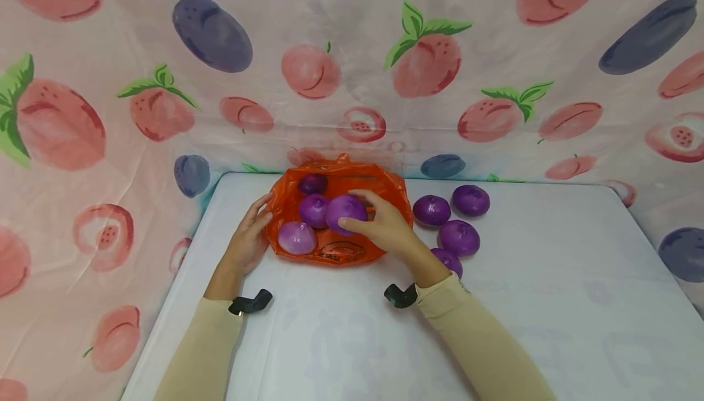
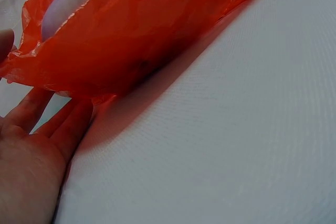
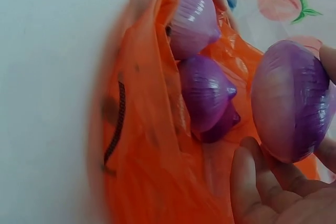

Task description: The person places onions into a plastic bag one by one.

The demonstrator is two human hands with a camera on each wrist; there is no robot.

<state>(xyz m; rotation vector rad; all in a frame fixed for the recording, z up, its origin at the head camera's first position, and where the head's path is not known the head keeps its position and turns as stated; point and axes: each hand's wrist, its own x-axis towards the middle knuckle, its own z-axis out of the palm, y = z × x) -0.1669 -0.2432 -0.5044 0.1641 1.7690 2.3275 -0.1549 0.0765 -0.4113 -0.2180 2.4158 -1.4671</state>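
My right hand (image 1: 393, 230) holds a purple onion (image 1: 345, 210) between thumb and fingers, over the mouth of an orange-red plastic bag (image 1: 352, 253). In the right wrist view, the held onion (image 3: 291, 100) is apart from the onions in the bag. Inside the bag lie a pale purple onion (image 1: 297, 239), a mid-purple onion (image 1: 314, 211) and a dark onion (image 1: 312, 184) at the back. My left hand (image 1: 247, 242) holds the bag's left edge. In the left wrist view, its thumb lies on the bag (image 2: 121, 51) and the other fingers are partly hidden beneath.
Several more purple onions (image 1: 459, 238) sit on the white-covered table (image 1: 550, 291), just right of the bag; the nearest is partly behind my right forearm. A fruit-printed cloth (image 1: 352, 34) hangs behind the table and along its sides. Black wrist mounts (image 1: 400, 296) show at both cuffs.
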